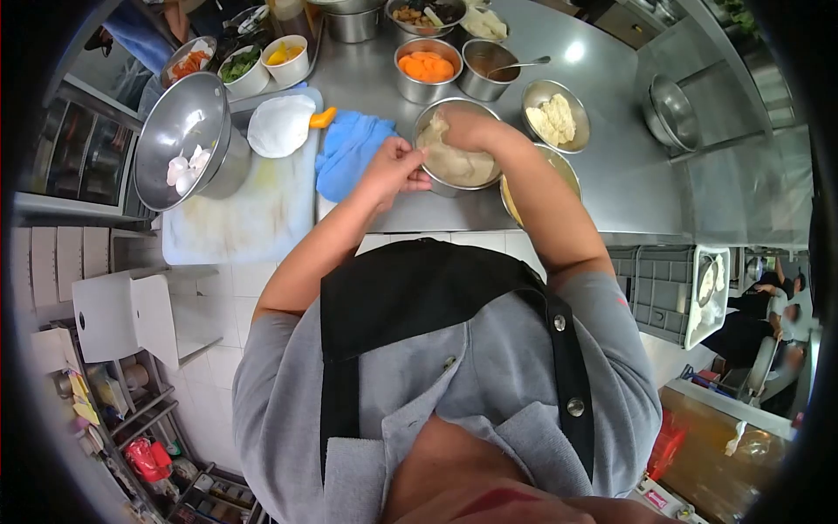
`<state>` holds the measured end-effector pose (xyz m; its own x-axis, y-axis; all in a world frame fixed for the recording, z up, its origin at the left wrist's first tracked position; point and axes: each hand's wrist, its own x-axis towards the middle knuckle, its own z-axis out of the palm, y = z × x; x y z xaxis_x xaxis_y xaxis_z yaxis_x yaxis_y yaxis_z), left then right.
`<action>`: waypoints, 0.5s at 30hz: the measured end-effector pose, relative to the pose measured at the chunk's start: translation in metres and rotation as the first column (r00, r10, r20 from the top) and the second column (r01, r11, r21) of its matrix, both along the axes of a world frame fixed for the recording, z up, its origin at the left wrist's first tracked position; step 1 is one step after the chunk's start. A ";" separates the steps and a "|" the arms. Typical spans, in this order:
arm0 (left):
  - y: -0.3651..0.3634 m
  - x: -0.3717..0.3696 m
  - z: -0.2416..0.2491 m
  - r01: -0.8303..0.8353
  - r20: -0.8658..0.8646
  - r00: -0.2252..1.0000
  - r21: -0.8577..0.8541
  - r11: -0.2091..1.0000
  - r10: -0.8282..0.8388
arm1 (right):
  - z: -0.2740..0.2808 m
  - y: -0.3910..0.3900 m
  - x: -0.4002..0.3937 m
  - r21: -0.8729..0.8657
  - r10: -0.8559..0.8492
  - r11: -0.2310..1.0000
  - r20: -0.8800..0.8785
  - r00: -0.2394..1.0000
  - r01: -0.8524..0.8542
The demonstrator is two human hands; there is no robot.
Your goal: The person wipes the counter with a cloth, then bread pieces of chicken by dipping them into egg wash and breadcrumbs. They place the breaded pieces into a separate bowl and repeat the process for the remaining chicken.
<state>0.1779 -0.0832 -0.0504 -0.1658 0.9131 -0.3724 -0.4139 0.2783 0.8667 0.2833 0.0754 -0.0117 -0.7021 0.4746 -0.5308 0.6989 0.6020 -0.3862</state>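
Note:
A metal bowl (454, 185) with a pale, wet, paste-like mixture (467, 166) in it stands near the counter's front edge. At its left rim is my left hand (394, 173), with the thumb and fingers pinched on the edge. My right hand (464, 131) reaches down into the same bowl and touches the mixture; its fingers are mostly hidden. Beside my left hand lies a crumpled blue cloth (353, 148). Partly under my right forearm is another metal bowl (563, 170) with something yellowish inside.
Behind stand a pot of orange slices (426, 66), a pot with a spoon (491, 65) and a bowl of pale yellow mash (559, 120). To the left, a large tilted bowl (188, 131) with eggshells and a white scraper (281, 127) with an orange handle rest on a cutting board (253, 227).

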 end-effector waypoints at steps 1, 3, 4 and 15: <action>0.002 -0.001 0.004 0.019 0.026 0.999 -0.010 1.000 -0.019 | 0.012 -0.009 0.001 -0.007 0.015 1.000 0.038 0.999 -0.015; 0.002 0.001 0.007 0.033 0.030 0.999 -0.012 0.999 -0.033 | 0.009 -0.042 0.007 0.209 0.029 0.977 0.046 0.999 -0.038; 0.000 0.004 0.008 0.038 0.033 0.999 -0.016 0.999 -0.038 | 0.003 -0.053 0.006 0.312 0.036 0.949 0.053 0.998 -0.051; -0.032 0.018 0.016 0.102 0.184 0.978 -0.009 0.995 -0.099 | 0.004 -0.021 0.011 0.039 0.132 0.990 0.068 0.989 -0.135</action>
